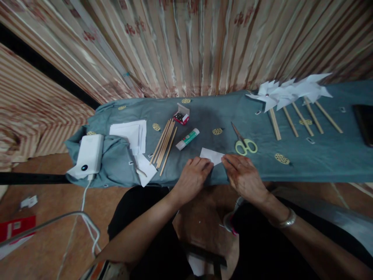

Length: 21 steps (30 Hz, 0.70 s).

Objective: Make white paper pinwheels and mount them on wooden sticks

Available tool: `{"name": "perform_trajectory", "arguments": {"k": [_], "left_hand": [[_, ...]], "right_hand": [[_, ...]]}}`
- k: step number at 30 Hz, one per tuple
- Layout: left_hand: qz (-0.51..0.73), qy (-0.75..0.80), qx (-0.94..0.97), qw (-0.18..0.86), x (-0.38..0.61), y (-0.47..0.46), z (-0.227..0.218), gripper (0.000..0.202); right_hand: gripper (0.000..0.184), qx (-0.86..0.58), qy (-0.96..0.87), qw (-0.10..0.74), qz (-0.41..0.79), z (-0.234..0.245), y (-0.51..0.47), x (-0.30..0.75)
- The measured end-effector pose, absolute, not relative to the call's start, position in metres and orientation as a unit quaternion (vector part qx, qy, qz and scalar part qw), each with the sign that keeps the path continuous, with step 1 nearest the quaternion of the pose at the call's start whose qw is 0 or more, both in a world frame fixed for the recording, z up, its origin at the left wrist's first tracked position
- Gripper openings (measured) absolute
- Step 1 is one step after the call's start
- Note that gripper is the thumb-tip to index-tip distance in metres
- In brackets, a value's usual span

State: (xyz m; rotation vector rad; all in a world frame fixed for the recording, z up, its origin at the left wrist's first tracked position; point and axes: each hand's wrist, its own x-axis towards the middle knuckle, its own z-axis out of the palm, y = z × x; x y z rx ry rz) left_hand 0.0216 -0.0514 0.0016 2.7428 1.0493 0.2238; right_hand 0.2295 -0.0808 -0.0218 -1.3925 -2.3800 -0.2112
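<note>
Both of my hands press on a small white sheet of paper lying at the near edge of a table covered with grey-blue cloth. My left hand rests on the sheet's left end with its fingers curled down on it. My right hand holds the right end, fingers bent over the paper. Much of the sheet is hidden beneath my fingers. A silver bangle sits on my right wrist.
Green-handled scissors lie just beyond my right hand. A glue stick, a bundle of wooden sticks, a small red box and a stack of white paper lie left. Finished paper pinwheels on sticks lie far right. A white power bank sits at the left end.
</note>
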Motion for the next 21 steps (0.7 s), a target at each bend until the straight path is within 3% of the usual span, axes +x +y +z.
{"name": "perform_trajectory", "arguments": {"k": [12, 21], "left_hand": [[0.066, 0.378, 0.92, 0.084, -0.027, -0.084, -0.009, 0.042], [0.032, 0.412, 0.908, 0.063, -0.029, -0.097, 0.001, 0.046]], "right_hand": [[0.041, -0.511, -0.833, 0.207, -0.04, -0.027, -0.082, 0.238], [0.033, -0.558, -0.803, 0.195, -0.069, -0.027, -0.082, 0.243]]}}
